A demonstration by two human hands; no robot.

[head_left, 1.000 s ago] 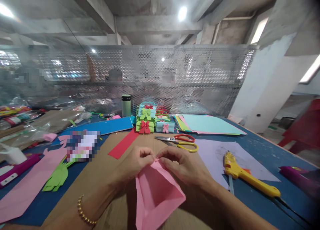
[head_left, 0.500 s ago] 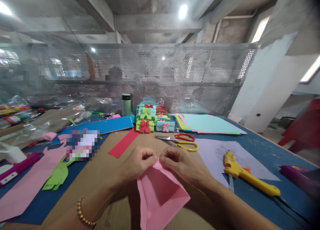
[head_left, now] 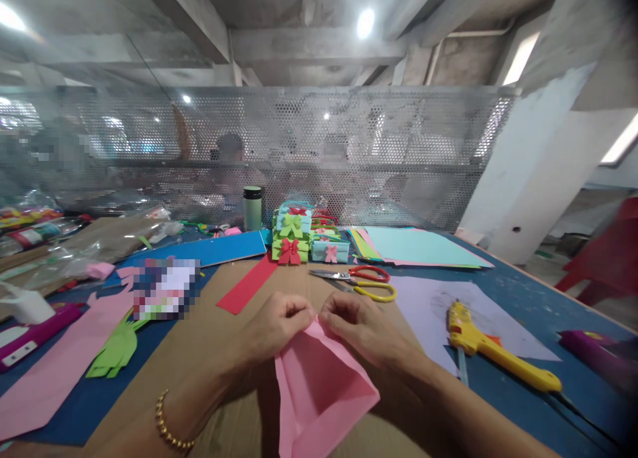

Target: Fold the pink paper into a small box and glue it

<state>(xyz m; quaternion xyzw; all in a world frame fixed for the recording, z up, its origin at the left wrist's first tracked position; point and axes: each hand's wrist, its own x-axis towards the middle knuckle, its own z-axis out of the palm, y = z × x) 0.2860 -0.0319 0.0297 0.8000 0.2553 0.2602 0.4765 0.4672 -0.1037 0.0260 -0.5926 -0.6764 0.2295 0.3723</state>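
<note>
A folded pink paper piece (head_left: 323, 391), shaped like an open pouch, is held up above a brown cardboard sheet (head_left: 199, 351). My left hand (head_left: 279, 325) pinches its far edge from the left, thumb and fingers closed. Close beside it, my right hand (head_left: 359, 325) pinches the same edge, and the fingertips of both hands nearly meet. The paper's open side faces me, with its inside in shadow. Just beyond my hands lie scissors with red and yellow handles (head_left: 371, 288) and a red paper strip (head_left: 248, 283).
Small paper bags with bows (head_left: 294, 235) are stacked at the back, near a green bottle (head_left: 252, 209). A yellow glue gun (head_left: 491, 351) rests at right by a lilac sheet (head_left: 518, 322). Coloured sheets (head_left: 428, 245) lie behind. Pink paper (head_left: 54, 365) and green cutouts (head_left: 114, 351) lie left.
Almost nothing differs. Both hands keep the same pinch on the pink paper, and the whole view has shifted very slightly.
</note>
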